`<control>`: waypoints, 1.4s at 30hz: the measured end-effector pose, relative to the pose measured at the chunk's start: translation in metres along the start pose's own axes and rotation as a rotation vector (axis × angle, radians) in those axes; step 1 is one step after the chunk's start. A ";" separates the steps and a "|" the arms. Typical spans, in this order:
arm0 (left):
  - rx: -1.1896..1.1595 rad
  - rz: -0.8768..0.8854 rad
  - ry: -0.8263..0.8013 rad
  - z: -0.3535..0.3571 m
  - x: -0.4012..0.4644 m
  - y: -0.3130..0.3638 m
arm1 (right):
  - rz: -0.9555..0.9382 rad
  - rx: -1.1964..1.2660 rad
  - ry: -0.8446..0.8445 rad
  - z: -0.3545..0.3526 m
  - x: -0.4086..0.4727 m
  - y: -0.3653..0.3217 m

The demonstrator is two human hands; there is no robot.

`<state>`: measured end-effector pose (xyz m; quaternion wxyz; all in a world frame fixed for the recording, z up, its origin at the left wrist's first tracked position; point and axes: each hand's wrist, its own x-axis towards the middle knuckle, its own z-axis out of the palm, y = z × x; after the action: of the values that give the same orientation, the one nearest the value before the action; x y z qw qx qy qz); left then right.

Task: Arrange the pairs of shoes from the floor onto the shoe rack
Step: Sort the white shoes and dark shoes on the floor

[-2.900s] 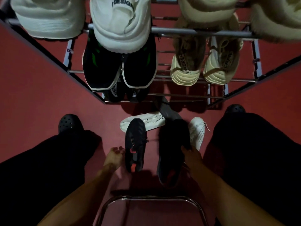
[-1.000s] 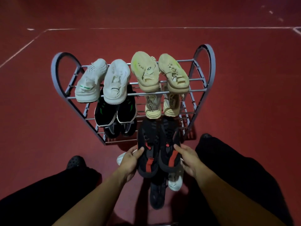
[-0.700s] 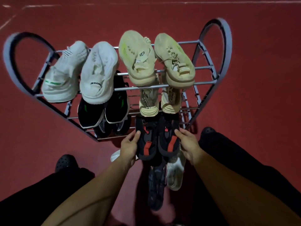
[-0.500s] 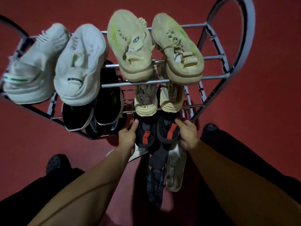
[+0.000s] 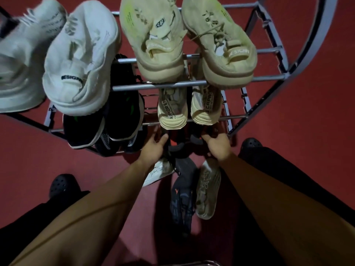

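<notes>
1. Both hands grasp the black pair of shoes [image 5: 180,143]: left hand [image 5: 153,148] on its left side, right hand [image 5: 218,144] on its right.
2. Toes point to twelve o'clock, already under the beige shoes [image 5: 189,108], on the shoe rack [image 5: 315,45]'s bottom shelf.
3. Probably one last push along that axis remains; each hand is equally near.
4. Three loose shoes [image 5: 194,191] lie at six o'clock on the floor.

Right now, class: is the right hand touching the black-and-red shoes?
Touching. The head view shows the right hand with fingers curled onto the black-and-red shoes.
</notes>
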<state>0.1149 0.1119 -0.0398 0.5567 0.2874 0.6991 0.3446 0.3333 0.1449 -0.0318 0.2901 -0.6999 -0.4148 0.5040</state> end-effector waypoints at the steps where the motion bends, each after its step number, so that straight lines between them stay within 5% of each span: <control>1: -0.002 0.020 -0.029 0.002 -0.007 -0.001 | -0.029 -0.097 0.025 0.003 -0.003 0.008; 9: 0.470 0.235 -0.054 -0.027 -0.074 -0.034 | -0.418 -0.528 -0.100 0.002 -0.076 0.057; 13: 0.652 0.146 -0.088 -0.054 -0.094 -0.079 | -0.223 -0.775 -0.281 0.014 -0.099 0.087; 19: 0.758 -0.020 -0.119 -0.080 -0.094 -0.128 | -0.115 -0.807 -0.417 0.040 -0.108 0.114; 28: 0.787 -0.048 -0.201 -0.084 -0.066 -0.171 | 0.055 -0.839 -0.355 0.059 -0.088 0.150; 33: 0.845 0.014 -0.248 -0.067 -0.045 -0.186 | 0.237 -0.786 -0.309 0.053 -0.085 0.182; 42: 1.108 0.215 -0.359 -0.019 0.001 -0.187 | 0.159 -0.759 -0.405 0.051 -0.077 0.181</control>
<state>0.0932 -0.0020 -0.1876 0.3954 0.6581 0.6368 -0.0712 0.3259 -0.0112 -0.1621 -0.1147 -0.6737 -0.5638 0.4637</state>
